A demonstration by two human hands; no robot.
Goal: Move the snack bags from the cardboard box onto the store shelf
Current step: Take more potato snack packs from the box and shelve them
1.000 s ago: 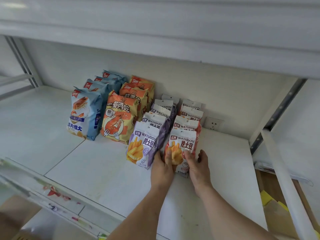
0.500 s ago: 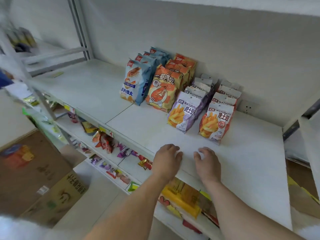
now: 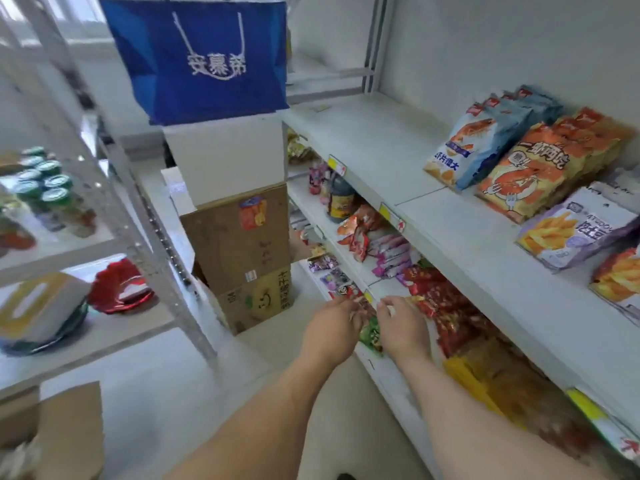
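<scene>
On the white store shelf (image 3: 433, 216) at the right stand rows of snack bags: blue prawn bags (image 3: 485, 147), orange prawn bags (image 3: 533, 171), a purple fries bag (image 3: 571, 230) and a red fries bag (image 3: 620, 275) at the frame edge. My left hand (image 3: 330, 327) and my right hand (image 3: 403, 323) hang side by side in front of the lower shelves, fingers loosely bent, holding nothing. An open cardboard box (image 3: 59, 431) shows at the lower left corner; its inside is blurred.
Stacked cardboard boxes (image 3: 239, 251) with a white box and a blue bag (image 3: 201, 60) on top stand ahead in the aisle. A metal rack (image 3: 114, 202) with jars and a red dish fills the left. Lower shelves (image 3: 391, 282) hold mixed small snack packs.
Both hands have left the red fries bag and drawn back off the shelf, down to the lower shelves. My view has swung left and down, showing the aisle and boxes.
</scene>
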